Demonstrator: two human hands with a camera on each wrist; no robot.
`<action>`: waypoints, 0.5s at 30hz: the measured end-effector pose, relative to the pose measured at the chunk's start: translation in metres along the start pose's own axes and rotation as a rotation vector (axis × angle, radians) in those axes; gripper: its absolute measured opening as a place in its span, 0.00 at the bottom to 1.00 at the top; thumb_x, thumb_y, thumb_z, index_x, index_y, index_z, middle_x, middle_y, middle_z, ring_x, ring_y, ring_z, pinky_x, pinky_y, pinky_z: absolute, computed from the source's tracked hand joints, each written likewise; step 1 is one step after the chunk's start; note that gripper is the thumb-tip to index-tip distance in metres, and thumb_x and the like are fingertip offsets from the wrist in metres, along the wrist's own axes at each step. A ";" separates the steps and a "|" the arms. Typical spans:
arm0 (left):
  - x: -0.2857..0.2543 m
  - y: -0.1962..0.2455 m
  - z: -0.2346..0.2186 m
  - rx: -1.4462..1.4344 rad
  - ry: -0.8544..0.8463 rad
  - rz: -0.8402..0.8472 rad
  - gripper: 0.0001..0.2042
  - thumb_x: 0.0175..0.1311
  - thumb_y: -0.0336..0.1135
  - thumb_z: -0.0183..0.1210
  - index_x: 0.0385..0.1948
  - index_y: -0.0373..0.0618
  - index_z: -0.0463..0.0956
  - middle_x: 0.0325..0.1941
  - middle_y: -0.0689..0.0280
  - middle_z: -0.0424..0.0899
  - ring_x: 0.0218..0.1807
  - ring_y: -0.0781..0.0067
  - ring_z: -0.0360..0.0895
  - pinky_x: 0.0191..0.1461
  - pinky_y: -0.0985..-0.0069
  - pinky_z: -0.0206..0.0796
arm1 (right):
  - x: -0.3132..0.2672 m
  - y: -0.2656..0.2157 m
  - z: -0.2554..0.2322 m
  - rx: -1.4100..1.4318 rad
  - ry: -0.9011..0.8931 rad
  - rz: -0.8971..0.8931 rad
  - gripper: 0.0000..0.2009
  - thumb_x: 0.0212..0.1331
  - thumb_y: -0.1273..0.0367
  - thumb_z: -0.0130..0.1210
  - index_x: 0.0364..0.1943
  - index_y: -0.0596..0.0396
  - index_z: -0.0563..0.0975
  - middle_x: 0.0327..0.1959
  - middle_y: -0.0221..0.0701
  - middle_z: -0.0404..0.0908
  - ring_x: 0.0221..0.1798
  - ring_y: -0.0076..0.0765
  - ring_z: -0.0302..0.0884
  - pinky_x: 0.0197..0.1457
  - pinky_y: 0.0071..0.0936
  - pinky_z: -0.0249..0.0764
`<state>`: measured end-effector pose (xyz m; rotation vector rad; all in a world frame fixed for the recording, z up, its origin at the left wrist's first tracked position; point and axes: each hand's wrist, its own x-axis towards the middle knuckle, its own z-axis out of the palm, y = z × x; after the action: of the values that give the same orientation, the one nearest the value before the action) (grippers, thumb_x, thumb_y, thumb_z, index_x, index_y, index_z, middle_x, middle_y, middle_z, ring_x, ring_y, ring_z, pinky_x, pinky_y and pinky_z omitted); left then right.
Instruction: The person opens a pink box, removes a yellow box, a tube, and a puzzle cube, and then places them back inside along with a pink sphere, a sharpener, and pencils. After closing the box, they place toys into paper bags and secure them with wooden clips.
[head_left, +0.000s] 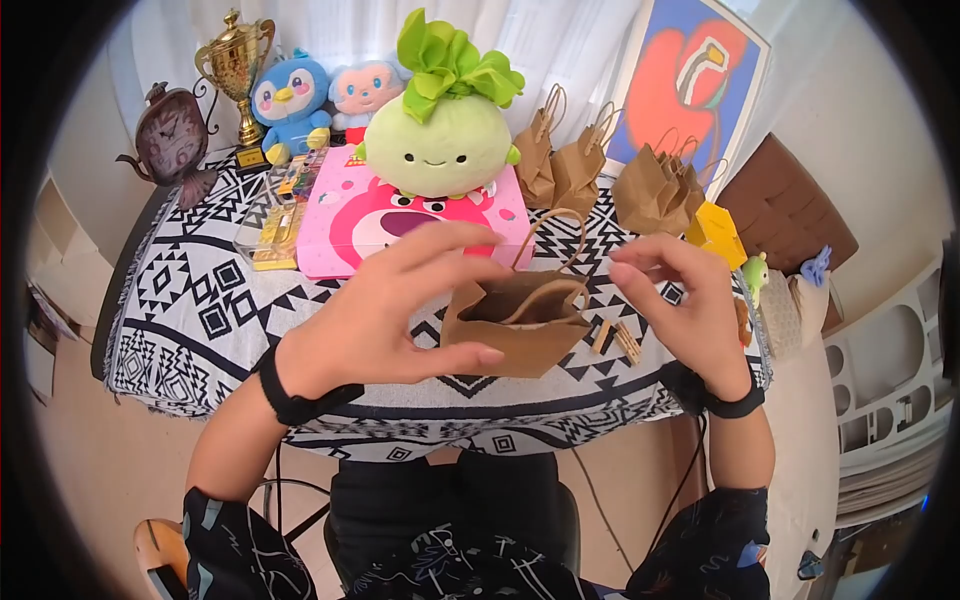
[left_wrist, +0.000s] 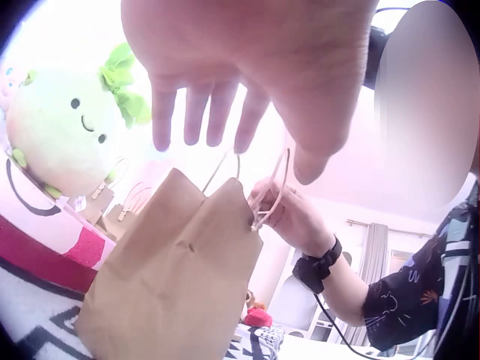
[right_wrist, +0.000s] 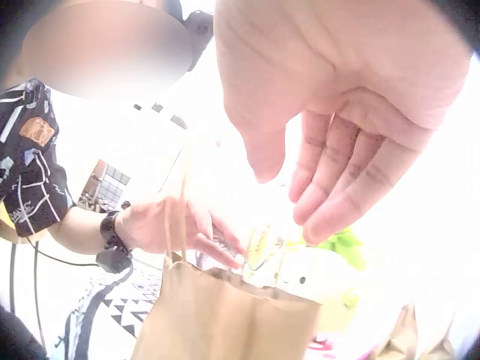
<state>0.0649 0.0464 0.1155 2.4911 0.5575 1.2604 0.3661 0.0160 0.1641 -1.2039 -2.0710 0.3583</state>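
— Black-and-white patterned cloth covers the table [head_left: 190,310], and white curtains hang behind it. What stands at the back?

— A gold trophy [head_left: 237,60], a dark clock [head_left: 170,135], a blue penguin plush [head_left: 290,100], a pink-and-blue plush [head_left: 362,88] and a large green turnip-shaped plush [head_left: 440,135] that sits on a pink box [head_left: 360,225]. More brown bags [head_left: 555,160] stand to the right of it, with a colourful picture [head_left: 690,80] leaning behind them.

— Where is the small paper bag [head_left: 520,325]?

— Near the front edge of the table, upright and open at the top, between the two hands. Its cord handles stick up. Some small wooden clips [head_left: 620,340] lie just beside it on the cloth.

— What is the left hand [head_left: 400,310] doing?

— Its fingers [left_wrist: 199,112] are spread and fairly straight. The thumb lies along the near face of the bag; whether it truly touches, I cannot tell. It grips nothing.

— And the right hand [head_left: 685,305]?

— The head view shows it just to the right of the bag, fingers loosely bent. From the left wrist view its fingertips appear to pinch one cord handle [left_wrist: 274,191] at the bag's top edge.
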 end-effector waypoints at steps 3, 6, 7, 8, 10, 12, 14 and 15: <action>-0.017 -0.010 0.002 -0.033 0.004 -0.245 0.22 0.50 0.40 0.80 0.42 0.39 0.81 0.62 0.55 0.77 0.59 0.51 0.80 0.59 0.64 0.76 | -0.025 0.023 -0.001 0.056 -0.052 0.104 0.13 0.56 0.67 0.75 0.41 0.57 0.85 0.43 0.32 0.88 0.43 0.32 0.87 0.43 0.24 0.83; -0.030 -0.019 0.009 0.080 -0.148 -0.267 0.20 0.52 0.39 0.78 0.41 0.38 0.82 0.60 0.54 0.79 0.56 0.51 0.82 0.57 0.64 0.76 | -0.036 0.031 0.025 0.100 -0.035 0.044 0.15 0.53 0.66 0.77 0.40 0.57 0.85 0.54 0.35 0.86 0.49 0.33 0.86 0.44 0.24 0.83; -0.032 -0.021 0.015 0.086 -0.159 -0.262 0.20 0.52 0.39 0.78 0.41 0.38 0.82 0.60 0.54 0.79 0.56 0.51 0.82 0.57 0.64 0.76 | -0.037 0.031 0.029 0.091 -0.126 0.061 0.15 0.51 0.72 0.76 0.42 0.60 0.83 0.64 0.39 0.79 0.57 0.29 0.81 0.49 0.26 0.80; -0.034 -0.022 0.021 0.050 -0.161 -0.272 0.17 0.54 0.37 0.77 0.40 0.37 0.82 0.56 0.54 0.81 0.53 0.51 0.83 0.55 0.64 0.77 | -0.039 0.035 0.036 0.097 -0.114 0.062 0.15 0.51 0.72 0.76 0.42 0.60 0.83 0.64 0.39 0.79 0.57 0.29 0.81 0.49 0.26 0.80; -0.035 -0.023 0.029 0.019 -0.174 -0.282 0.15 0.56 0.35 0.76 0.38 0.35 0.83 0.52 0.54 0.84 0.49 0.51 0.84 0.53 0.65 0.77 | -0.042 0.051 0.055 0.136 -0.050 -0.039 0.14 0.54 0.68 0.76 0.39 0.59 0.84 0.63 0.38 0.81 0.49 0.34 0.85 0.47 0.28 0.83; -0.034 -0.024 0.033 0.001 -0.174 -0.396 0.11 0.58 0.31 0.73 0.36 0.33 0.83 0.42 0.54 0.87 0.43 0.51 0.86 0.49 0.65 0.78 | -0.045 0.056 0.064 0.208 -0.067 0.017 0.11 0.56 0.69 0.74 0.38 0.59 0.84 0.59 0.37 0.85 0.45 0.32 0.86 0.47 0.28 0.83; -0.033 -0.026 0.037 0.027 -0.149 -0.368 0.11 0.58 0.30 0.73 0.37 0.34 0.82 0.41 0.54 0.88 0.42 0.51 0.86 0.49 0.65 0.78 | -0.050 0.063 0.075 0.274 -0.070 0.158 0.11 0.59 0.70 0.72 0.40 0.60 0.82 0.48 0.35 0.89 0.40 0.29 0.86 0.45 0.26 0.82; -0.032 -0.026 0.038 0.048 -0.115 -0.342 0.11 0.58 0.29 0.73 0.38 0.34 0.82 0.39 0.54 0.88 0.41 0.51 0.86 0.48 0.65 0.78 | -0.051 0.066 0.083 0.277 -0.060 0.162 0.11 0.59 0.70 0.72 0.40 0.60 0.82 0.48 0.35 0.89 0.40 0.29 0.86 0.45 0.26 0.82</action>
<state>0.0732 0.0508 0.0599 2.3555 0.9448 0.9781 0.3674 0.0168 0.0460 -1.2043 -1.9023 0.7401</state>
